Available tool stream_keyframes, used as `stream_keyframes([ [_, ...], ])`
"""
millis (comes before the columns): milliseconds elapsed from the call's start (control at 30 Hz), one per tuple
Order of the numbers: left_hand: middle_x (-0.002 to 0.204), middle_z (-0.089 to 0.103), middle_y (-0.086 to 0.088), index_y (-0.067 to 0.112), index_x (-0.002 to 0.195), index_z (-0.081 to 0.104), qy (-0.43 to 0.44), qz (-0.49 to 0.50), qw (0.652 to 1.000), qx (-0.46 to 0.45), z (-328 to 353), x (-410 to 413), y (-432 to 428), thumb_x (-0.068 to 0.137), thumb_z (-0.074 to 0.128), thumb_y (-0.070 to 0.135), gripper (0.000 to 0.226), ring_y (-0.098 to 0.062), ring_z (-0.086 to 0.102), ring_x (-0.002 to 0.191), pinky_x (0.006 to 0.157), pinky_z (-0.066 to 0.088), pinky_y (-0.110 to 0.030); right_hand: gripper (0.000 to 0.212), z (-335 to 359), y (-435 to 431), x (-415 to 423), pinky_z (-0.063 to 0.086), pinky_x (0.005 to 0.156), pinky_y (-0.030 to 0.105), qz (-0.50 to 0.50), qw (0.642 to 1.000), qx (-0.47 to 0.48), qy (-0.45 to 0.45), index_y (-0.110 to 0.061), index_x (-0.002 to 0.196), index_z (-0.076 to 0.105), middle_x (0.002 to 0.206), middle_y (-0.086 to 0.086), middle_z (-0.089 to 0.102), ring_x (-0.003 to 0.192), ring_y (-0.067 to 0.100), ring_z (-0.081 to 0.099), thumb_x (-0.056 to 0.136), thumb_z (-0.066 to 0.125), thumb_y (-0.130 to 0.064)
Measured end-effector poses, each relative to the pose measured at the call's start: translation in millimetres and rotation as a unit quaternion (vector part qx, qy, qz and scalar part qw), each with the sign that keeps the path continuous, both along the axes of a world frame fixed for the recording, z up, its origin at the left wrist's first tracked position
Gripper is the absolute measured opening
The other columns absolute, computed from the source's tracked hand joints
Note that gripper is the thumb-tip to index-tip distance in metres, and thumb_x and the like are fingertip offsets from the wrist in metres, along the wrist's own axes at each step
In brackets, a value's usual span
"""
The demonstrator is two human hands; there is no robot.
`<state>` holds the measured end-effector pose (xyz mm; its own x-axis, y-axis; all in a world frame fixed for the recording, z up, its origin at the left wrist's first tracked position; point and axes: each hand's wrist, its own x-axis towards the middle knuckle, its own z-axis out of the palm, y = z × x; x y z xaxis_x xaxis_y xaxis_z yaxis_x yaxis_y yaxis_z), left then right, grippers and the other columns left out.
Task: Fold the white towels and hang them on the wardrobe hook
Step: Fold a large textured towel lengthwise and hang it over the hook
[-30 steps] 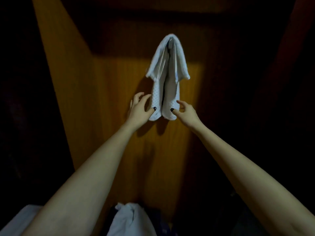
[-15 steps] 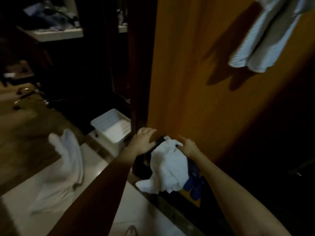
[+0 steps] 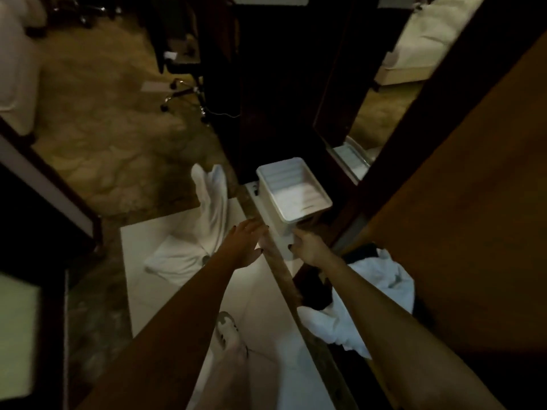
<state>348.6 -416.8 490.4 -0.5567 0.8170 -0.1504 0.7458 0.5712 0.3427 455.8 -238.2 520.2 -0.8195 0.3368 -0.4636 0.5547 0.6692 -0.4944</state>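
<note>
The wardrobe door fills the right side, brown and dim. One white towel lies crumpled at its foot, and a second towel lies on the pale floor to the left. A white bin stands between them. The left hand is just beside the bin, its grip open and holding nothing. The right hand touches the bin's near corner; whether its grip is closed there, one cannot tell.

White plastic bin, white towels, pale floor tiles. The wardrobe panel shows orange-brown wood; the carpet, mottled tan.
</note>
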Motion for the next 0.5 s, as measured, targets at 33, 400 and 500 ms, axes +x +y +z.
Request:
stream_keyframes([
  [33,0.153,0.029,-0.006,0.019,0.147,0.029,-0.006,0.018,1.0,-0.004,-10,-19,-1,0.092,0.056,0.032,0.063,-0.028,0.02,0.142,0.113,0.025,-0.046,0.061,-6,1,-24,0.043,0.104,0.042,0.012,1.0,-0.002,-0.009,-0.02,0.149,0.033,0.142,0.014,0.049,0.127,0.033,0.049,0.093,0.056,-0.028],
  [400,0.149,0.035,-0.011,0.014,0.145,0.032,-0.124,0.208,0.969,-0.056,-102,-182,-59,0.092,0.055,0.03,0.06,-0.03,0.029,0.137,0.111,0.029,-0.043,0.057,-83,-29,-267,0.035,0.111,0.044,0.139,0.986,-0.044,-0.08,-0.015,0.149,0.033,0.15,0.015,0.038,0.136,0.034,0.039,0.097,0.054,-0.025],
  [500,0.147,0.037,-0.012,0.013,0.145,0.032,-0.164,0.249,0.952,-0.067,-138,-202,-73,0.091,0.056,0.03,0.061,-0.03,0.03,0.136,0.11,0.029,-0.041,0.056,-121,-45,-312,0.03,0.111,0.036,0.2,0.973,-0.038,-0.104,-0.013,0.15,0.03,0.154,0.013,0.033,0.14,0.03,0.033,0.1,0.051,-0.023],
])
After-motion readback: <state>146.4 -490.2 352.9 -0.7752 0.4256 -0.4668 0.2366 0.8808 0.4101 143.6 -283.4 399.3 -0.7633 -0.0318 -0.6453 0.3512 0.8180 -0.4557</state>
